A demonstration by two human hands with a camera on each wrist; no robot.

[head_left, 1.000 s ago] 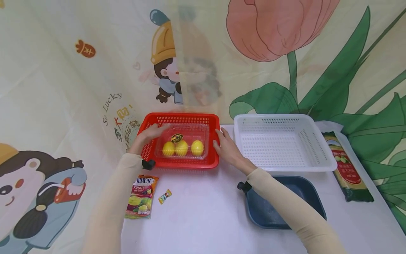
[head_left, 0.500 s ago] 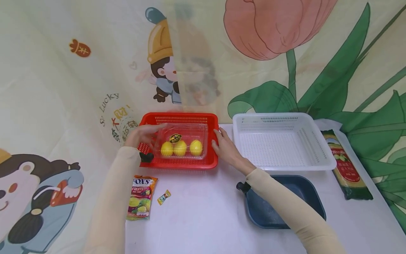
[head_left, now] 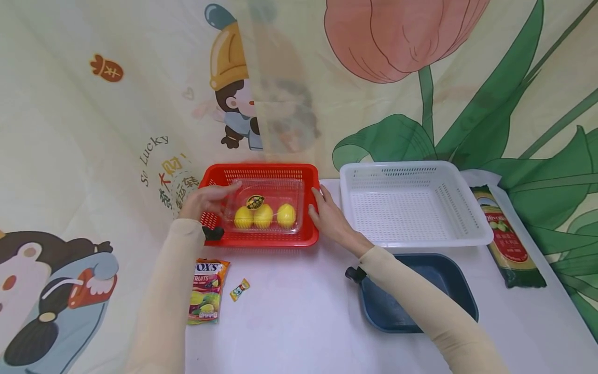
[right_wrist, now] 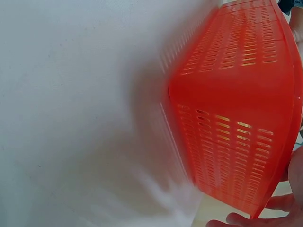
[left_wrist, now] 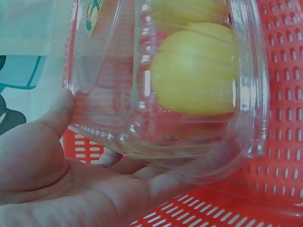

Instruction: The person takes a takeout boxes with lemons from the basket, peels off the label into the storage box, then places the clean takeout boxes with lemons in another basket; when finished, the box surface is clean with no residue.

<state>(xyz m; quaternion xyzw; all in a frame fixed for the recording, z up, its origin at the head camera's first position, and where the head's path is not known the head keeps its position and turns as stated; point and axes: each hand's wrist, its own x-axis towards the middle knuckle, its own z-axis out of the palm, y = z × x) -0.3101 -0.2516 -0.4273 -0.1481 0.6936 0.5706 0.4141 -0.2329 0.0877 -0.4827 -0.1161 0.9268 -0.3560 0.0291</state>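
Note:
A clear plastic box point(head_left: 280, 189) with yellow round fruits point(head_left: 263, 216), perhaps lemons, sits within the red basket point(head_left: 310, 236). At the box's left end my left hand point(head_left: 205, 200) grips it. The left wrist view shows the thumb point(left_wrist: 59, 111) at the side and the fingers point(left_wrist: 147, 172) beneath the box; whether it is raised off the basket floor I cannot tell. My right hand point(head_left: 331, 215) touches the basket's right rim, its fingers loosely spread. In the right wrist view those fingers point(right_wrist: 281, 202) are partly hidden behind the rim.
To the right stands a white basket point(head_left: 476, 234), with a dark blue tray point(head_left: 388, 317) in front and a red-and-green packet point(head_left: 509, 239) beside it. A Fox's candy bag point(head_left: 205, 291) and a small wrapped candy point(head_left: 240, 290) lie at the left front.
From the box's upper left corner, my left hand has moved down and left to its left end and now grips it. My right hand has stayed at the basket rim.

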